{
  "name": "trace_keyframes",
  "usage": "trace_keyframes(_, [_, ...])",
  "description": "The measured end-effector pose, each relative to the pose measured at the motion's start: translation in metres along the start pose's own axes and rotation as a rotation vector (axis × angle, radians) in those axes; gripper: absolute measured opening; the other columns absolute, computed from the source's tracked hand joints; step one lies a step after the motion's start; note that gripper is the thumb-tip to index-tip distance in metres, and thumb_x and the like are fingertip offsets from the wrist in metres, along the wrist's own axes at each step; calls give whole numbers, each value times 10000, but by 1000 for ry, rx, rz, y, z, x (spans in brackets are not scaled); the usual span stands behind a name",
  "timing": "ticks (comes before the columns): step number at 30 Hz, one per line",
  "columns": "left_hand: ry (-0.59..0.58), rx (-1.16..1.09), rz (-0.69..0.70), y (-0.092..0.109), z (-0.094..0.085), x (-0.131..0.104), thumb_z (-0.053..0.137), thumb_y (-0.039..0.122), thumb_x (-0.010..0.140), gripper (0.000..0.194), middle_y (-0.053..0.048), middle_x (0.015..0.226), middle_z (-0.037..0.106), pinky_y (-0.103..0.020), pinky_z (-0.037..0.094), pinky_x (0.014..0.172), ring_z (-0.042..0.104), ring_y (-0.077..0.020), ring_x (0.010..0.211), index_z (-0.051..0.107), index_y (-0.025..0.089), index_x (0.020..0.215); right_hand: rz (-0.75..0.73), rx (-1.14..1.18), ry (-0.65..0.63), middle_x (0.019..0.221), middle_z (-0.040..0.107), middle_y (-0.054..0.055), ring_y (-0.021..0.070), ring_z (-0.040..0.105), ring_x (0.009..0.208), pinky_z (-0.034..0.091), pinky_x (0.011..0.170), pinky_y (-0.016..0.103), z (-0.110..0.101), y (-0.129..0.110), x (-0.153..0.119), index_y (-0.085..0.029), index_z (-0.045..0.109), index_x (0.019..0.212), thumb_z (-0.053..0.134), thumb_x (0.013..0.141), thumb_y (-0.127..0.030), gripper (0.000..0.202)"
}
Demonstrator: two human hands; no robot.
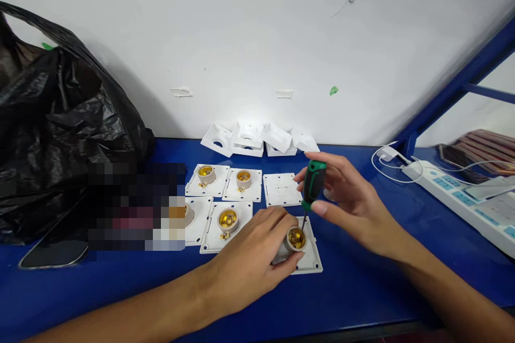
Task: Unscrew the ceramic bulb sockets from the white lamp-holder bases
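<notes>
My left hand (267, 246) is closed around a round lamp socket (296, 239) with a brass-coloured inside, on a white square base plate (310, 263). In my right hand (354, 203) is a green and black screwdriver (314, 182), held nearly upright between thumb and fingers. Its thin shaft reaches down into the socket; the tip is hidden inside. Left of my hands lie more plates with sockets, such as a lamp socket (228, 221) and another lamp socket (243, 178). A bare white plate (281, 189) lies behind my hands.
White square covers (247, 139) are piled against the wall. A black plastic bag (68, 102) bulks at the left, with a phone (56, 249) before it. To the right are a power strip (462, 198), a white cable (376, 163) and a blue frame (454, 83).
</notes>
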State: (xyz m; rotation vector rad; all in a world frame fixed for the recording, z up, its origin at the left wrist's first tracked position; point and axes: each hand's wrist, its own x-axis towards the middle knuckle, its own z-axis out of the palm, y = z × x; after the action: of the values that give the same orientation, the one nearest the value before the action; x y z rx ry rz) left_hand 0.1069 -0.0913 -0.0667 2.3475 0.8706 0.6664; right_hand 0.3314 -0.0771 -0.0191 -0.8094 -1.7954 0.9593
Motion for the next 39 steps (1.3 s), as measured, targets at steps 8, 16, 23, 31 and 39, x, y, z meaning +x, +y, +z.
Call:
trace_keyframes(8, [27, 17, 17, 0, 2, 0, 765, 168, 960, 331, -27, 1216, 638, -415, 526, 1039, 621, -259, 1185, 546, 237, 1199, -132, 13, 123, 1178, 709, -5, 145, 713, 1019, 610, 899, 274, 11, 7, -3, -398, 559, 1462, 732, 993, -149, 559])
trace_keyframes(16, [14, -37, 0, 2, -1, 1, 729, 115, 937, 364, -41, 1255, 650, -405, 529, 1023, 627, -256, 1185, 553, 236, 1231, -174, -71, 96, 1326, 671, 12, 157, 696, 1120, 592, 993, 306, 15, 16, -6, -390, 552, 1470, 775, 957, -135, 614])
trace_keyframes(23, [13, -69, -25, 1, -1, 0, 704, 108, 909, 271, -21, 1101, 628, -383, 533, 927, 638, -249, 1093, 545, 231, 1090, -206, -73, 125, 1303, 683, 10, 169, 705, 1092, 591, 991, 341, 14, 15, -7, -379, 567, 1456, 783, 945, -121, 611])
trace_keyframes(31, [6, -78, -26, 1, 0, 2, 696, 113, 917, 268, -28, 1142, 638, -377, 526, 936, 633, -246, 1108, 539, 238, 1095, -212, -72, 119, 1314, 670, 10, 180, 687, 1137, 592, 970, 329, 14, 15, -8, -377, 562, 1466, 781, 943, -110, 626])
trace_keyframes(39, [8, -67, -19, 0, 1, 1, 693, 126, 923, 238, -28, 1161, 648, -385, 530, 937, 634, -242, 1106, 543, 236, 1070, -195, -61, 89, 1292, 677, 12, 176, 691, 1137, 586, 986, 333, 13, 13, -6, -376, 560, 1460, 769, 954, -113, 607])
